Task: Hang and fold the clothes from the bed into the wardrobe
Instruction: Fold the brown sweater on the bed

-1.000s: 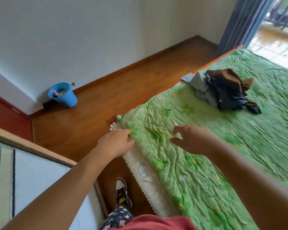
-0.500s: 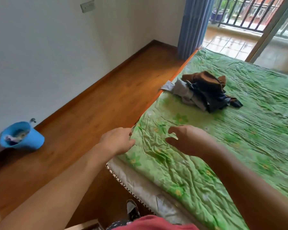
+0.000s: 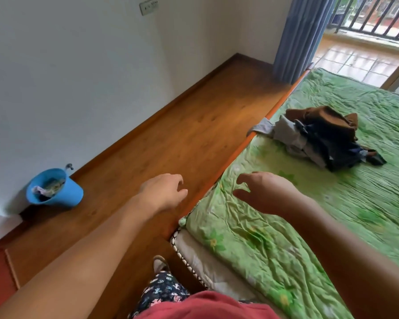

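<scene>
A small heap of clothes (image 3: 325,137), brown, grey and dark blue, lies on the bed (image 3: 366,203) near its left edge; a grey piece hangs over the orange bed rail. The bed has a wrinkled green flowered sheet. My left hand (image 3: 164,192) is stretched out over the wooden floor beside the bed's near corner, fingers loosely curled, holding nothing. My right hand (image 3: 265,192) hovers above the sheet, fingers spread and relaxed, empty. Both hands are well short of the clothes. No wardrobe is in view.
A blue bucket (image 3: 55,189) with scraps inside stands on the wooden floor (image 3: 171,134) against the white wall. A blue curtain (image 3: 302,35) hangs by an open balcony door at the far end. My patterned trouser leg and shoe (image 3: 159,265) are by the bed corner.
The view has swung towards the clothes and the balcony. Both hands stay stretched out and empty; the left hand has come off the bed's corner and is over the floor.
</scene>
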